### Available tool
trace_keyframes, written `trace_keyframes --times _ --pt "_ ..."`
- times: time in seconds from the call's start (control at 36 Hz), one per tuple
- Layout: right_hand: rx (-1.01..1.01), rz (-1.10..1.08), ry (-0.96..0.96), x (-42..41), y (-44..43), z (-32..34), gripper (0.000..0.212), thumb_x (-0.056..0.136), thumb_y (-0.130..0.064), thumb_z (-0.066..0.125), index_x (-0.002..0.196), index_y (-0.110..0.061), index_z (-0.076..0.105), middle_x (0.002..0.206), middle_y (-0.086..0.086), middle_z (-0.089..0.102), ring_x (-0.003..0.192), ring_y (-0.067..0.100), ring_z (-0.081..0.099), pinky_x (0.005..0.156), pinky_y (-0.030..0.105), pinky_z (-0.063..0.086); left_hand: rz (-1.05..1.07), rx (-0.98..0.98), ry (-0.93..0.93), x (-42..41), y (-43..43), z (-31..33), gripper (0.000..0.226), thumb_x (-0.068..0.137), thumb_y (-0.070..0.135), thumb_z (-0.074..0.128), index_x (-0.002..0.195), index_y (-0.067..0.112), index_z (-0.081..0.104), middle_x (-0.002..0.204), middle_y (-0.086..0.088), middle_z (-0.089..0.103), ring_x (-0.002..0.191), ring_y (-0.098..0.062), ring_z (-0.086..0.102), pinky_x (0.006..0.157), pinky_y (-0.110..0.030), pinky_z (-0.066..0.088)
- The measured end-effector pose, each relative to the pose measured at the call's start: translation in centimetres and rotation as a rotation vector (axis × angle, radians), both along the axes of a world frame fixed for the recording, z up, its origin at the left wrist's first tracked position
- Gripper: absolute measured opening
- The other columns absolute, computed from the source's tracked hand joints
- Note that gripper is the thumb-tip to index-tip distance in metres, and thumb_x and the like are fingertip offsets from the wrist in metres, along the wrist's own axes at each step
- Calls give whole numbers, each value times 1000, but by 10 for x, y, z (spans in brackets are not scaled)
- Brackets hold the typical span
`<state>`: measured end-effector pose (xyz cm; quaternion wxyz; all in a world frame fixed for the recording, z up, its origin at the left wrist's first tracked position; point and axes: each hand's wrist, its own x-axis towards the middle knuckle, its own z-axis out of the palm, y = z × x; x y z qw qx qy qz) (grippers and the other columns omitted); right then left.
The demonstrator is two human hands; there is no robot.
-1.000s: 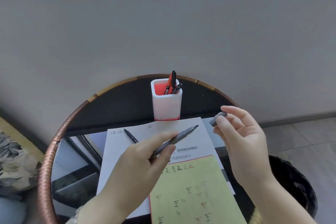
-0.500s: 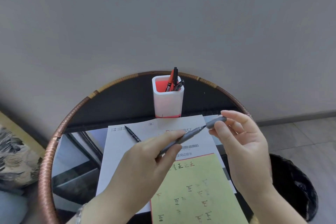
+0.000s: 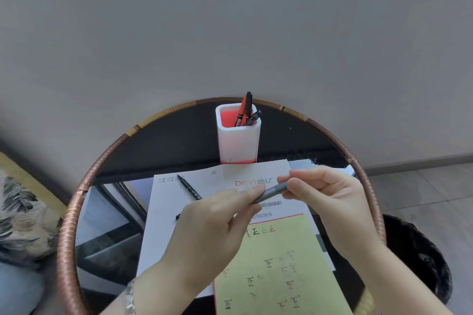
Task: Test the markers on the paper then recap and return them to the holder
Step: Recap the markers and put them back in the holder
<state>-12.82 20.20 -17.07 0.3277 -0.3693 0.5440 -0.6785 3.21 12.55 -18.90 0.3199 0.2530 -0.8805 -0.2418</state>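
At the far edge of the round dark glass worktop (image 3: 67, 233), rimmed in copper-coloured winding, a white square holder with a red inside (image 3: 238, 143) is set, and red and black markers (image 3: 247, 112) stand in it. Just before it a white printed sheet (image 3: 169, 212) is laid. A thin black pen (image 3: 189, 188) lies on the sheet, its near end hidden by the left hand (image 3: 212, 230). A yellow-green paper covered with small test marks (image 3: 271, 276) is spread over the sheet's near right part. A black bin (image 3: 419, 258) is seen on the floor to the right and a patterned cushion (image 3: 23, 220) to the left. The left grip is closed, and a slim grey marker (image 3: 268, 193) is pinched by its barrel. The grip of the right hand (image 3: 330, 199) is curled round the marker's far end. The marker is held above the sheet, tilted up to the right, and only a short middle stretch with a seam is shown.
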Motion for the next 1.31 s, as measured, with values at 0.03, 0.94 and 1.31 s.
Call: trace_keyframes --times 0.03,0.94,1.31 --pt "-4 7 -9 -1 -1 -1 9 59 -15 69 66 -16 73 72 7 74 62 16 70 58 18 54 10 1 8 -1 -1 0 39 85 42 45 123 36 47 77 16 62 63 -3 55 54 -18 45" --pt "-118 -284 879 -13 -118 5 28 87 -1 55 114 -7 55 85 -7 59 86 17 63 83 31 52 362 254 -379 53 -69 -24 25 90 27 54 114 26 56 103 15 52 97 -3 49 79 -19 38" --pt "-77 -133 1227 20 -85 -36 17 77 -1 63 92 -7 68 89 4 65 90 16 48 78 27 45 270 293 -445 49 -65 -39 13 85 33 63 97 28 63 97 11 53 93 -6 49 84 -28 45"
